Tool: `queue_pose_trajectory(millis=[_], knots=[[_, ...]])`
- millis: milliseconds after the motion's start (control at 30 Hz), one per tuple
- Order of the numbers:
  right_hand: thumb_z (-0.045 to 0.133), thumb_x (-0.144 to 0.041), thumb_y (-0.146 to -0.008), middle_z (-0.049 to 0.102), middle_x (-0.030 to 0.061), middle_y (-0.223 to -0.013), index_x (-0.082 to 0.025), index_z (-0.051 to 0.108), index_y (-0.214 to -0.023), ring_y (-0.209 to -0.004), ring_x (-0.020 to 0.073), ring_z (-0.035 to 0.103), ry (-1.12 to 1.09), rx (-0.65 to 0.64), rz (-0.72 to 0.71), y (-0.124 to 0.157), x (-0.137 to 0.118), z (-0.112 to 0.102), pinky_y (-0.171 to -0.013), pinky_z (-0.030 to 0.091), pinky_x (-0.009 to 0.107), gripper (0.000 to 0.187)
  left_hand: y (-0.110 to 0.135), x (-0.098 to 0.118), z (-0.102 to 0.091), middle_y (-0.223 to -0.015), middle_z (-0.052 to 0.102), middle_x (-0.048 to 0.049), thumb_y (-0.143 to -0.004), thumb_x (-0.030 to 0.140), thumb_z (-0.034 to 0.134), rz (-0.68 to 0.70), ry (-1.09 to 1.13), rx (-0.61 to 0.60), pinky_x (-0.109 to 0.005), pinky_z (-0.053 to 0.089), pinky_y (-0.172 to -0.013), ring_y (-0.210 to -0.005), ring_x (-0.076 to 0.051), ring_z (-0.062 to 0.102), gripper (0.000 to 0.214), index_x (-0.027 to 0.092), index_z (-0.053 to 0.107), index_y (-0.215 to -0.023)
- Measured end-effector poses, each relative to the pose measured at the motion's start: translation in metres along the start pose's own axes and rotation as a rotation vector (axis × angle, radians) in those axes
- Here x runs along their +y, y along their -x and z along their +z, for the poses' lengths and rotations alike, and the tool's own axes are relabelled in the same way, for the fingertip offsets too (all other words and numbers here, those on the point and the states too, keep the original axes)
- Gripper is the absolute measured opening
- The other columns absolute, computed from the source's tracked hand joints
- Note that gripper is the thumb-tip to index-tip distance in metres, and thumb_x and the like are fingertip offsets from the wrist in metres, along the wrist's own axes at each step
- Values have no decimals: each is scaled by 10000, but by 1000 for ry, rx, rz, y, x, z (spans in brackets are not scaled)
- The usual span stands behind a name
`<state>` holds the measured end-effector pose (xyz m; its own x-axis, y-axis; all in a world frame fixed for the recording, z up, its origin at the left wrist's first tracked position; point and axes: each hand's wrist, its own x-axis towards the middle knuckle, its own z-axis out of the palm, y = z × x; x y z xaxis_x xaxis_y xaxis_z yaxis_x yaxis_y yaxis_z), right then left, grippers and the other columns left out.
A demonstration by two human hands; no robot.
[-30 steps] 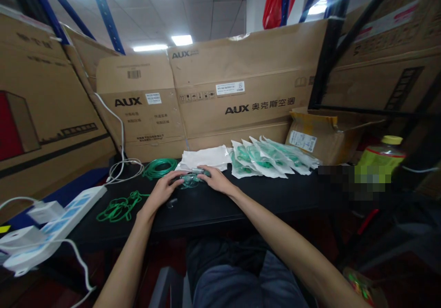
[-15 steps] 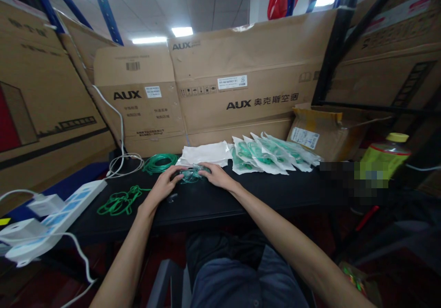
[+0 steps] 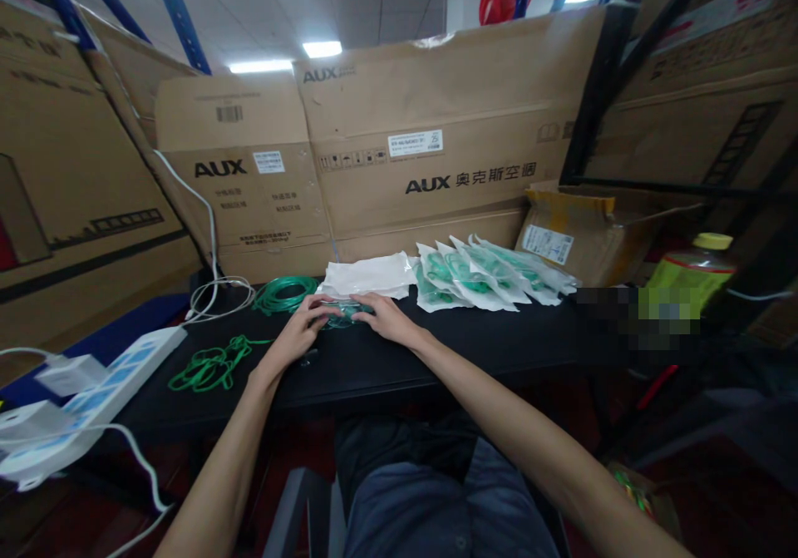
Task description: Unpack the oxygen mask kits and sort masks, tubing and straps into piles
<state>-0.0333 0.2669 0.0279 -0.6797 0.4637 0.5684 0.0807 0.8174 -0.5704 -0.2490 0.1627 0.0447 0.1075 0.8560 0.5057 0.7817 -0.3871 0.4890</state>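
Observation:
Between my two hands, a see-through greenish plastic bundle [image 3: 340, 318] rests low at the black tabletop [image 3: 486, 358], partly covered by fingers. My left hand [image 3: 300, 329] curls round its left side, thumb and fingers bent against it. On the opposite side, my right hand [image 3: 387, 320] grips it with the fingers reaching over the top. Just behind the hands lies a stack of flat white pouches [image 3: 365, 277]. A small clear piece [image 3: 308, 358] lies close to my left wrist. Left of that hand are a coil of green tubing [image 3: 283, 293] and a tangled green cord [image 3: 212, 365].
Several filled pouches [image 3: 470, 275] with green contents overlap at the right. Behind them sits an opened carton [image 3: 573, 238], with a yellow-capped bottle [image 3: 695, 279] farther right. A white power strip [image 3: 118, 387] with plugs lies left. Large cardboard panels [image 3: 436, 109] wall the back.
The camera view has shifted slightly. My fingers have changed position on the plastic bundle, my left ones moving further over its top, and both hands stay at it.

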Motion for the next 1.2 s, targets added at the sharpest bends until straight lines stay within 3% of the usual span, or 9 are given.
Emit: queue_pose_trajectory(millis=[167, 300, 500, 767, 967, 1100, 1200], knots=[[619, -235, -974, 671, 151, -1309, -174, 528, -1463, -1219, 256, 620, 68, -31, -31, 2, -2, 4, -1065, 443, 376, 502, 2, -8, 1, -1210, 642, -97, -918, 360, 561, -65, 43, 65, -494, 438, -1087, -1188, -265, 600, 278, 215, 605, -1152], [510, -190, -1017, 665, 178, -1306, -145, 496, -1482, -1210, 277, 624, 114, -64, -44, -5, -2, 6, -1032, 457, 395, 467, 4, -11, -1, -1218, 658, -96, -889, 352, 570, -104, 51, 76, -478, 459, -1065, -1176, -269, 624, 299, 217, 577, -1156], [632, -200, -948, 673, 144, -1320, -187, 591, -1394, -1238, 290, 608, 140, -159, -106, -14, -4, 2, -1041, 446, 399, 448, 4, -7, -3, -1236, 674, -97, -879, 337, 541, -141, 2, 90, -468, 462, -1062, -1200, -275, 621, 323, 212, 605, -1171], [560, -229, -989, 608, 153, -1380, -185, 398, -1543, -1289, 261, 566, 225, -136, -77, -7, -9, 6, -1076, 428, 383, 579, 2, -1, -6, -1211, 705, -108, -871, 437, 562, -143, -80, 111, -485, 462, -1053, -1160, -301, 641, 387, 204, 666, -1162], [631, -294, -956, 624, 103, -1330, -225, 418, -1528, -1219, 225, 609, 297, -23, -72, -4, -18, 2, -1037, 469, 338, 614, 1, 5, -11, -1199, 730, -98, -856, 481, 583, -151, -133, 140, -472, 472, -1048, -1141, -316, 662, 421, 216, 699, -1161], [548, -284, -1005, 642, 87, -1311, -229, 539, -1434, -1203, 192, 611, 348, 111, -112, 3, -38, -19, -1042, 473, 324, 433, 4, 6, -16, -1247, 713, -88, -878, 495, 552, -150, -192, 216, -439, 469, -1056, -1173, -308, 651, 434, 227, 688, -1191], [522, -268, -1007, 675, 79, -1266, -222, 652, -1304, -1176, 180, 622, 416, 191, -102, 12, -46, -70, -1048, 471, 322, 327, 7, 8, -20, -1233, 707, -73, -897, 500, 535, -141, -211, 292, -404, 475, -1042, -1163, -292, 651, 392, 238, 700, -1137]])
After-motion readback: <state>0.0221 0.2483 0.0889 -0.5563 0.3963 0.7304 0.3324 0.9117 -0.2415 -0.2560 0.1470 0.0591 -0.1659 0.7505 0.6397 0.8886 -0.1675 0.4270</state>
